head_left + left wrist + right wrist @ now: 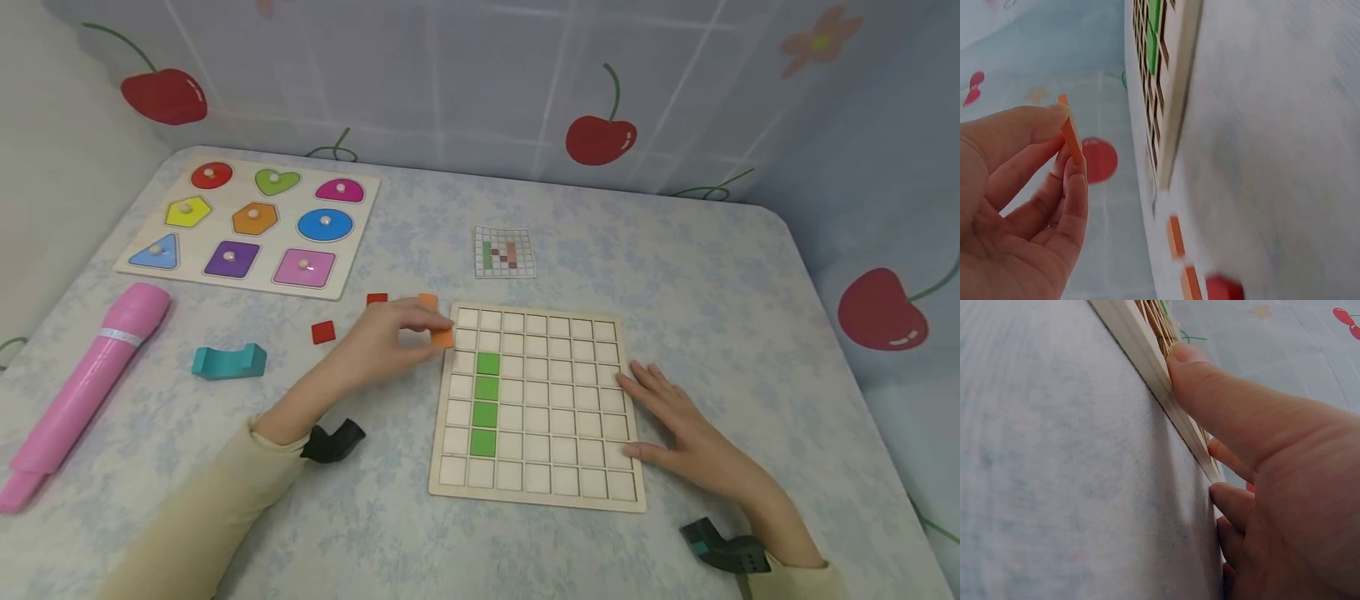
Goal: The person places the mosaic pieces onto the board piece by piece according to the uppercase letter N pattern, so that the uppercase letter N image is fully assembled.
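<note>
My left hand pinches a small orange square tile between thumb and fingers, by the upper left edge of the wooden grid board. The left wrist view shows that orange tile edge-on, raised off the table. Several green tiles fill a vertical run of cells in the board's second column. Fingertips and thumb of my right hand rest along the board's right edge, the fingers fairly straight. Beside the left hand lie another orange tile and red tiles, some partly hidden behind it.
Beyond the board lies a small printed pattern card with coloured squares. A knobbed shape puzzle occupies the back left. A pink toy microphone and a teal notched block are at the left.
</note>
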